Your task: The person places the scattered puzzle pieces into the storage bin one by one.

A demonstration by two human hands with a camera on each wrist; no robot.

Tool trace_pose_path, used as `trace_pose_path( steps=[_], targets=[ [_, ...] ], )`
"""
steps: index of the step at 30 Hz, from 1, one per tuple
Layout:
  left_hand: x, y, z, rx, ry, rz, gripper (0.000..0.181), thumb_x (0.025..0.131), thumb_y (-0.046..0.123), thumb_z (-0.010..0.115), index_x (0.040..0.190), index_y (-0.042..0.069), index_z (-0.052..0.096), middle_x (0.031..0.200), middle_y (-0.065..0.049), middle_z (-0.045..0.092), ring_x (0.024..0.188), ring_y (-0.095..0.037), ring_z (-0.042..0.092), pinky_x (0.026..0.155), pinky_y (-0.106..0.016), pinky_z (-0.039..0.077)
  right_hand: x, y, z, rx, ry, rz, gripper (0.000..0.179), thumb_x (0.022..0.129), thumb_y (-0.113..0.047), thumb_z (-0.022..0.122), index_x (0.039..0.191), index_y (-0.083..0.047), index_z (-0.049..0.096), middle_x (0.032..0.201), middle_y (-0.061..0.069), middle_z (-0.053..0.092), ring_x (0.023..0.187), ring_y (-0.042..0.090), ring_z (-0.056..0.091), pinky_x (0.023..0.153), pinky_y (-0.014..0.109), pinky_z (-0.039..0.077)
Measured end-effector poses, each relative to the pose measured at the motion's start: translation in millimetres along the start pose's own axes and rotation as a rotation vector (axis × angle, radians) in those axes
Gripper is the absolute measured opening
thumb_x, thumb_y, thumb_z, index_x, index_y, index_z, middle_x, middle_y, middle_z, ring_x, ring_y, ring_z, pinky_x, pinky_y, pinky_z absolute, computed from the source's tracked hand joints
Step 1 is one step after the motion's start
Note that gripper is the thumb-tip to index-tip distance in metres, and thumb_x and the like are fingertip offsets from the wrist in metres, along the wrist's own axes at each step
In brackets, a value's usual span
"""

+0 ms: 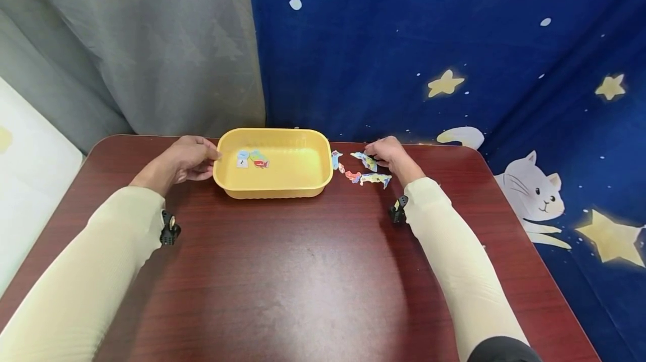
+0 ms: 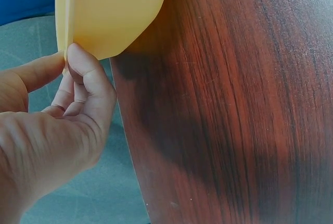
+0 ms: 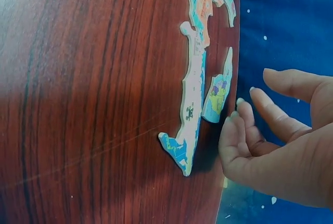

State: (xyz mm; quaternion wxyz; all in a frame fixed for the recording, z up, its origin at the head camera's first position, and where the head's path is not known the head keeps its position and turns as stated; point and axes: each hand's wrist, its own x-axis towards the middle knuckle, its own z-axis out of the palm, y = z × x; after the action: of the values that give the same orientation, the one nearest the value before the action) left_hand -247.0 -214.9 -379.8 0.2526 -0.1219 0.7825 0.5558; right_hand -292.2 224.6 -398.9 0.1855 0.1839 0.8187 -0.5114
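My left hand (image 1: pixel 192 159) pinches the left rim of a yellow plastic basin (image 1: pixel 298 171) between thumb and fingers; the left wrist view shows this grip close up. Several small colored map-puzzle-like pieces lie on the table right of the basin. My right hand (image 1: pixel 388 152) is beside them at the table's far edge, its fingers loosely bent with nothing visible between them. Nearest to it is a blue, yellow and purple piece (image 3: pixel 217 96). A long pale piece with a blue end (image 3: pixel 191 99) and an orange-and-blue piece (image 3: pixel 202 15) lie alongside.
A few small pieces (image 1: pixel 259 157) and a white-and-blue one (image 1: pixel 243 163) lie inside the basin at its left. The dark red wooden table (image 1: pixel 292 272) runs up to a grey curtain (image 1: pixel 192 54) and a blue star-patterned curtain (image 1: pixel 363 59).
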Motion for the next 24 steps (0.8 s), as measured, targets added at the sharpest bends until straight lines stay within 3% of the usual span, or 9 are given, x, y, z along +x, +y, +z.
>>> trace_pose_path(
  steps=[4,13,19,24],
  targets=[
    [-0.2,0.3,-0.5,0.005,0.004,-0.003,0.020,0.097,0.014,0.055,0.113,0.004,0.047,0.077,-0.004,0.056,0.060,-0.011,0.059,0.064,-0.027,0.058,-0.4,1.1,1.0,-0.019,0.027,0.003,0.038,0.089,-0.006,0.062,0.126,0.002,0.061,0.135,0.014,0.051,0.124,0.029,0.046,0.104,0.041,0.044],
    [-0.7,0.4,1.0,0.021,0.015,0.008,0.021,0.098,0.013,0.054,0.114,0.003,0.046,0.077,-0.003,0.055,0.062,-0.011,0.058,0.063,-0.026,0.057,7.7,11.7,5.0,-0.147,0.092,-0.020,0.038,0.080,0.000,0.068,0.118,-0.002,0.067,0.123,0.009,0.060,0.097,0.020,0.055,0.085,0.034,0.054],
    [-0.6,0.8,0.4,0.008,0.002,0.001,0.023,0.098,0.015,0.055,0.116,0.003,0.047,0.076,-0.003,0.056,0.061,-0.011,0.058,0.062,-0.025,0.057,8.5,13.4,6.7,-0.358,0.160,-0.073,0.013,0.072,-0.002,0.071,0.084,-0.004,0.066,0.086,0.006,0.055,0.074,0.020,0.049,0.057,0.025,0.046],
    [-0.1,-0.7,-1.9,-0.045,-0.024,-0.012,0.024,0.098,0.014,0.055,0.117,0.002,0.047,0.074,-0.001,0.057,0.060,-0.010,0.058,0.062,-0.024,0.057,8.2,13.5,8.8,-0.483,0.186,-0.071,0.013,0.074,-0.010,0.074,0.081,-0.005,0.064,0.088,0.007,0.056,0.076,0.022,0.048,0.057,0.025,0.042]
  ],
)
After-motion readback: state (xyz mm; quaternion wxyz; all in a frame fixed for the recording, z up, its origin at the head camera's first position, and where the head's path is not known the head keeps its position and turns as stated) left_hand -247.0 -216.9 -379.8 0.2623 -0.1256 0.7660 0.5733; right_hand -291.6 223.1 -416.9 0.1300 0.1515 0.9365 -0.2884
